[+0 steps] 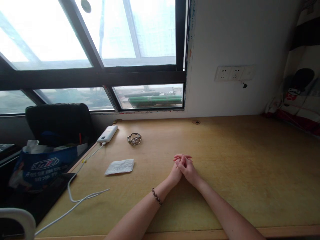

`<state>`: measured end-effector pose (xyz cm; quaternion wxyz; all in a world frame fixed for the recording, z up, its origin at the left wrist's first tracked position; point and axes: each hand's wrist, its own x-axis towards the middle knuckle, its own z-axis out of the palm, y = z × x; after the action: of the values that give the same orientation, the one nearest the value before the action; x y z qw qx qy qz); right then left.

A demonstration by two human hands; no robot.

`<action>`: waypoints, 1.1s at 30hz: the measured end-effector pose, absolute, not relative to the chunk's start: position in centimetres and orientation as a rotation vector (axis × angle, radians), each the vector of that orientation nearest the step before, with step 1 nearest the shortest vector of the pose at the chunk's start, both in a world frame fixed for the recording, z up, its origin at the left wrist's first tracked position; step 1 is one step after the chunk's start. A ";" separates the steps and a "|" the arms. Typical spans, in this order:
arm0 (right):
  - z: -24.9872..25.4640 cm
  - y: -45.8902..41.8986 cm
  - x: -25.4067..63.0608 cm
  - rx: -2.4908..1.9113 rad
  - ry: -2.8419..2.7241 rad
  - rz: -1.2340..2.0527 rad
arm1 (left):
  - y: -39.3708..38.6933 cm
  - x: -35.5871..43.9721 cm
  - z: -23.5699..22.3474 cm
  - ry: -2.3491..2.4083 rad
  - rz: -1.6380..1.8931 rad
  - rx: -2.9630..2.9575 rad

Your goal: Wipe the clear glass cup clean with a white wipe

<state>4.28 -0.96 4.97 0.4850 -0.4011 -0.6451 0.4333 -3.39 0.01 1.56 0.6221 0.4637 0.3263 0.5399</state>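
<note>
On the wooden tabletop [225, 160], my left hand [177, 172] and my right hand [191, 172] are clasped together, fingers interlaced. No object shows between them, though the palms are hidden. A dark braided bracelet [156, 196] circles my left wrist. To the left of the hands lies a folded white tissue [120, 167]. Farther back is a metallic openwork ring [134, 139], perhaps a bangle. Near the table's left edge rests a white power bank [107, 134] with a white cable [71, 193] plugged into it. Both hands are apart from these things.
A dark chair [60, 120] and a blue printed bag [47, 166] stand beyond the left edge. A curved white bar [18, 213] is at lower left. Behind the table are a window [140, 77] and wall sockets [235, 73]. Patterned fabric [300, 93] hangs at right.
</note>
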 end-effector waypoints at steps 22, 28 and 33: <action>5.2 -0.9 4.3 -0.995 -1.585 1.037 | -0.1 -3.3 2.1 0.768 1.238 1.082; 5.2 -0.9 4.4 -1.001 -1.582 1.036 | -0.1 -3.3 2.1 0.773 1.250 1.083; 5.2 -0.9 4.4 -1.009 -1.578 1.037 | -0.1 -3.3 2.1 0.772 1.251 1.085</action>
<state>4.37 -0.93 5.22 0.4796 -0.4136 -0.6467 0.4251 -3.32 -0.11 2.11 0.6107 0.4703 0.3345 0.5422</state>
